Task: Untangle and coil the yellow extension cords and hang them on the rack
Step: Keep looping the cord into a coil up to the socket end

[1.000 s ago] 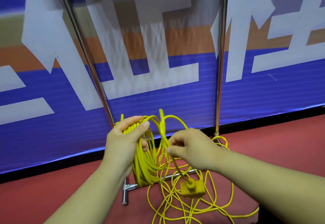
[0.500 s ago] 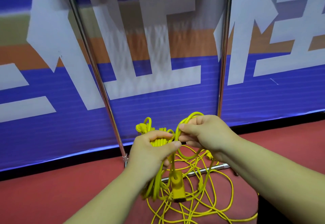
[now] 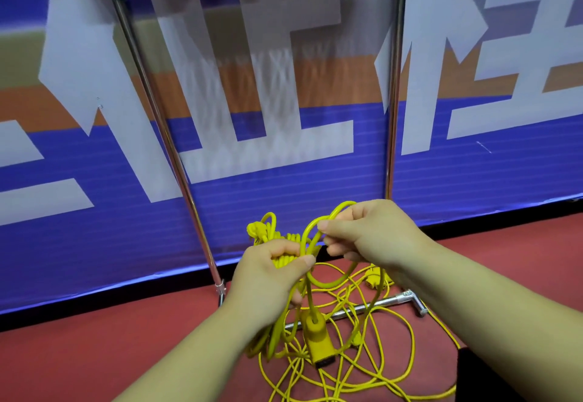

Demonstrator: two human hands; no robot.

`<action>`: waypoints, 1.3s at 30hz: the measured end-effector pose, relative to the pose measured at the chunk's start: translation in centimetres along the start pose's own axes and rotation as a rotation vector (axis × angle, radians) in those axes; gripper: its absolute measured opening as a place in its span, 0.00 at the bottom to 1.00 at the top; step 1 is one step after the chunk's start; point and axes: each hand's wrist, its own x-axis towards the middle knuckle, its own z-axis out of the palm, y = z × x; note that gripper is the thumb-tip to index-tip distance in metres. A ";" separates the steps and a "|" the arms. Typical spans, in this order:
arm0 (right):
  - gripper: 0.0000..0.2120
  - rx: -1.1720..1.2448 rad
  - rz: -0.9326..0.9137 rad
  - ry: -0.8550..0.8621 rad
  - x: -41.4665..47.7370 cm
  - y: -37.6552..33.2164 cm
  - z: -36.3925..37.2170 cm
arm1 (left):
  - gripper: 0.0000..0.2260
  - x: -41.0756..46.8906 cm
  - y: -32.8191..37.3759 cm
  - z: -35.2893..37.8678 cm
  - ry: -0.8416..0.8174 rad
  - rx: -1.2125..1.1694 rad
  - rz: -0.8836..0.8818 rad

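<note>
My left hand (image 3: 271,278) is shut around a bundle of yellow cord coils (image 3: 285,258), whose loops hang down below the fist. A yellow plug (image 3: 256,230) sticks up behind that hand. My right hand (image 3: 372,233) pinches a loop of the same cord (image 3: 334,212) just right of the bundle. The cord's yellow socket block (image 3: 318,338) dangles below both hands. More loose yellow cord (image 3: 372,367) lies tangled on the red floor under the rack (image 3: 392,86), whose metal uprights rise on both sides.
The rack's left upright (image 3: 157,124) slants up to a top bar at the frame's upper edge. Its foot bar (image 3: 372,305) lies on the floor amid the cords. A blue, white and orange banner (image 3: 284,165) stands right behind the rack.
My right hand rose from low at the middle to pinch a loop beside the bundle. My left hand turned over the coils, and the socket block now hangs straight down.
</note>
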 end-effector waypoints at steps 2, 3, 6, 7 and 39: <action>0.13 -0.296 -0.160 0.123 0.3 0.4 -0.9 | 0.07 0.0 -0.2 -0.1 -0.036 -0.002 -0.013; 0.11 -0.408 -0.287 0.192 0.4 0.5 -1.3 | 0.07 -0.1 -0.4 -0.1 -0.052 0.000 -0.021; 0.10 -0.674 -0.688 0.081 0.4 0.4 -2.2 | 0.06 -0.2 -0.8 -0.1 -0.085 -0.005 -0.043; 0.12 -0.780 -0.758 -0.016 0.5 0.5 -2.2 | 0.06 -0.2 -0.8 -0.1 -0.097 -0.015 -0.048; 0.08 0.703 -0.140 -0.257 0.4 -1.5 -5.8 | 0.08 2.2 -5.0 -0.1 0.013 -0.201 -0.298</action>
